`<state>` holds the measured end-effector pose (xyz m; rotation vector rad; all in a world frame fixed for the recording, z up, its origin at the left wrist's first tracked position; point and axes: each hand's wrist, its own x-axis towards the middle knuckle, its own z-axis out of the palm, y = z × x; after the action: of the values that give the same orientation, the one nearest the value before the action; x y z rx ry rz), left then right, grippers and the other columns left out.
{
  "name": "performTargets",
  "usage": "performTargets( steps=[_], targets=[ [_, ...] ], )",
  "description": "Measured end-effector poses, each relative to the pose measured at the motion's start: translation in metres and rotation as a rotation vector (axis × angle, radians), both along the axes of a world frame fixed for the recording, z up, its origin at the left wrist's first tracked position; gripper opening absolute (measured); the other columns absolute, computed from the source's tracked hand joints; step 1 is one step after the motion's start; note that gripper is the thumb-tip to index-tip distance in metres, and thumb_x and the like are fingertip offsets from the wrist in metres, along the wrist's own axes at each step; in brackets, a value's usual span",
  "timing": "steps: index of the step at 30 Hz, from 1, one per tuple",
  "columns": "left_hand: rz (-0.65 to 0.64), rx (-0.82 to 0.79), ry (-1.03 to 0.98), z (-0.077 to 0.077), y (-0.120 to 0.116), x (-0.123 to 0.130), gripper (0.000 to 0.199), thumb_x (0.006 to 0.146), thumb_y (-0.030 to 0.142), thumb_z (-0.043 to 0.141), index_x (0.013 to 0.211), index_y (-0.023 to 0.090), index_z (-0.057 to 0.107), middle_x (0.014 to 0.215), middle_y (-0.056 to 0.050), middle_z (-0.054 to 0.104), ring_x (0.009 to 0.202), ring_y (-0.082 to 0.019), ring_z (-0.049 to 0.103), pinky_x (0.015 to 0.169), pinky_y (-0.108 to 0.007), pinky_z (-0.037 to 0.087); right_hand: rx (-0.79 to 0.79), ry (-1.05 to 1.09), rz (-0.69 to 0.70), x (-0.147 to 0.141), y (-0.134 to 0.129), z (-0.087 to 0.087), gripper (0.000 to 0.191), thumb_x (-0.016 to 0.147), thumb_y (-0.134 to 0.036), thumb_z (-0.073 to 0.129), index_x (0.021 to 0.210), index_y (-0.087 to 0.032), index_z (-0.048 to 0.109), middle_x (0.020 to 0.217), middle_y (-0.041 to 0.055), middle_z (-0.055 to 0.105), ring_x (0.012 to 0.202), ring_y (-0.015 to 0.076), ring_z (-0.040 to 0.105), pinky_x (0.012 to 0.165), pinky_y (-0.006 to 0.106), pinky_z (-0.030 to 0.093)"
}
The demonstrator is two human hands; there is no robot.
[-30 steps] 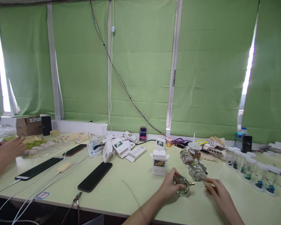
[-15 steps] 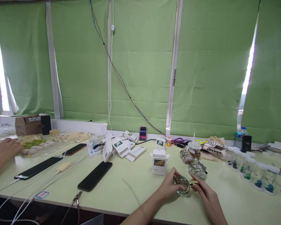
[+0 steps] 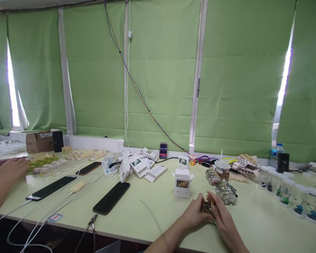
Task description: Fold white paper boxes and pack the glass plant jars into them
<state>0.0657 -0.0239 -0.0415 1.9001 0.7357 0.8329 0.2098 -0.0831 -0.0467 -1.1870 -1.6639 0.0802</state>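
A small round clear-glass jar (image 3: pixel 207 208) is between my hands just above the table, mostly covered by fingers. My left hand (image 3: pixel 194 213) is closed around its left side. From the right, my right hand (image 3: pixel 221 215) closes against it, fingertips pressed near a thin gold-coloured piece at the top. Just beyond the hands stand similar glass jars, a nearer one (image 3: pixel 226 194) and a farther one (image 3: pixel 213 176). To their left an open white box (image 3: pixel 182 188) with a picture on its front stands upright.
Folded white boxes (image 3: pixel 139 165) lie heaped at the back centre. Phones, one a black phone (image 3: pixel 112 198), and white cables are on the left. Another person's hand (image 3: pixel 12 168) is by a tray of green and pale balls (image 3: pixel 46 167). Clear lidded containers (image 3: pixel 298 200) line the right.
My right hand has moved in against my left, and the jar has turned, now mostly hidden by fingers. The view has shifted slightly left.
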Motion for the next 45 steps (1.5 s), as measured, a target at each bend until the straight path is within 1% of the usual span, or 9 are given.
performTargets(
  steps=[5, 11, 15, 20, 25, 28, 32, 41, 45],
  targets=[
    [0.000, 0.025, 0.039, -0.005, 0.002, 0.000, 0.052, 0.055, 0.030, 0.081, 0.090, 0.020, 0.044, 0.072, 0.007, 0.048, 0.062, -0.010, 0.037, 0.055, -0.021, 0.027, -0.030, -0.078, 0.048, 0.017, -0.007, -0.010, 0.058, 0.084, -0.031, 0.053, 0.137, -0.027, 0.032, 0.134, 0.0091, 0.044, 0.124, 0.0253, 0.045, 0.101, 0.041, 0.041],
    [0.030, 0.045, 0.100, -0.008, 0.003, 0.002, 0.056, 0.051, 0.035, 0.083, 0.092, 0.021, 0.047, 0.070, 0.007, 0.048, 0.062, -0.011, 0.039, 0.055, -0.021, 0.030, -0.041, 0.057, 0.042, 0.022, -0.006, -0.013, 0.046, 0.081, -0.029, 0.052, 0.126, -0.029, 0.049, 0.126, 0.0074, 0.048, 0.116, 0.0256, 0.050, 0.091, 0.039, 0.048],
    [0.048, 0.224, 0.060, 0.004, -0.008, -0.008, 0.044, 0.072, 0.049, 0.067, 0.101, 0.021, 0.049, 0.087, -0.002, 0.056, 0.078, -0.019, 0.050, 0.071, -0.030, 0.041, -0.058, 0.061, 0.036, 0.017, -0.010, -0.013, 0.049, 0.082, -0.032, 0.048, 0.131, -0.030, 0.045, 0.129, 0.0058, 0.051, 0.118, 0.0245, 0.050, 0.094, 0.038, 0.046],
    [0.382, 0.719, -0.247, 0.015, -0.010, -0.040, 0.036, 0.089, 0.049, 0.040, 0.111, 0.020, 0.045, 0.117, -0.014, 0.045, 0.114, -0.027, 0.041, 0.100, -0.044, 0.030, -0.019, 0.019, -0.049, 0.013, -0.014, -0.016, 0.048, 0.087, -0.036, 0.042, 0.135, -0.031, 0.041, 0.135, 0.0026, 0.051, 0.123, 0.0221, 0.048, 0.099, 0.033, 0.042],
    [0.744, 0.562, -0.405, 0.026, 0.016, -0.069, 0.038, 0.089, 0.044, 0.043, 0.120, 0.022, 0.036, 0.133, -0.014, 0.033, 0.131, -0.027, 0.027, 0.108, -0.049, 0.020, -0.017, 0.020, -0.069, 0.014, -0.013, -0.020, 0.043, 0.087, -0.035, 0.041, 0.130, -0.030, 0.049, 0.126, 0.0029, 0.060, 0.112, 0.0205, 0.058, 0.085, 0.026, 0.051],
    [0.617, 0.376, -0.363, 0.032, 0.033, -0.075, 0.063, 0.078, 0.041, 0.061, 0.129, 0.022, 0.029, 0.139, -0.013, 0.032, 0.133, -0.028, 0.026, 0.109, -0.047, 0.021, 0.022, 0.065, -0.080, 0.014, -0.011, -0.020, 0.041, 0.087, -0.036, 0.041, 0.126, -0.031, 0.052, 0.125, 0.0028, 0.061, 0.112, 0.0212, 0.059, 0.086, 0.028, 0.051],
    [0.420, 0.215, -0.299, 0.029, 0.041, -0.072, 0.067, 0.067, 0.019, 0.068, 0.126, 0.024, 0.035, 0.121, -0.007, 0.054, 0.109, -0.025, 0.052, 0.095, -0.039, 0.039, 0.015, 0.192, -0.152, 0.014, -0.005, -0.017, 0.044, 0.086, -0.044, 0.044, 0.128, -0.030, 0.049, 0.124, 0.0040, 0.061, 0.110, 0.0245, 0.059, 0.089, 0.036, 0.050],
    [0.305, 0.418, -0.177, 0.020, 0.015, -0.069, 0.047, 0.071, 0.002, 0.044, 0.113, 0.023, 0.049, 0.107, -0.003, 0.062, 0.100, -0.019, 0.055, 0.090, -0.032, 0.042, 0.251, 0.491, -0.047, -0.011, 0.019, 0.011, 0.056, 0.086, -0.038, 0.051, 0.137, -0.022, 0.032, 0.130, 0.0144, 0.050, 0.113, 0.0264, 0.055, 0.090, 0.042, 0.049],
    [0.255, 0.400, -0.181, 0.023, 0.011, -0.066, 0.047, 0.071, 0.002, 0.044, 0.114, 0.023, 0.050, 0.112, -0.003, 0.061, 0.106, -0.019, 0.054, 0.095, -0.034, 0.040, 0.311, 0.201, 0.026, -0.022, 0.030, 0.044, 0.042, 0.088, -0.031, 0.050, 0.129, -0.025, 0.045, 0.128, 0.0106, 0.054, 0.118, 0.0256, 0.052, 0.096, 0.045, 0.045]
  ],
)
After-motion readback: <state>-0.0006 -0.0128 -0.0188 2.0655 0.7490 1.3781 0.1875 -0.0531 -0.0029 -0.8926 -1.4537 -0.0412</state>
